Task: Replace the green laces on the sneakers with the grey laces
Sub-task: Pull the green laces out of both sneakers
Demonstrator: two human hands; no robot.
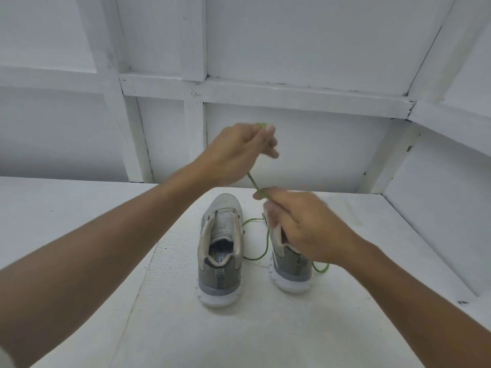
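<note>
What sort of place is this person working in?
Likely a white-painted wooden booth or workbench corner, perhaps set up for filming. Framed white wall panels close it in at the back and right, and the grey sneakers stand on a white tabletop.

Single view: head-worn wide-angle camera, set at the wearer's own standpoint.
Faces forward and down across a white tabletop [265,335] to a panelled white wall [292,43], whose battens bow toward the frame edges. Close range: both forearms enter from the lower corners. The left hand [236,150] and right hand [303,227] sit near centre with a green lace [254,181] between them. The sneakers [219,256] stand just below, heels toward the lens.
</note>
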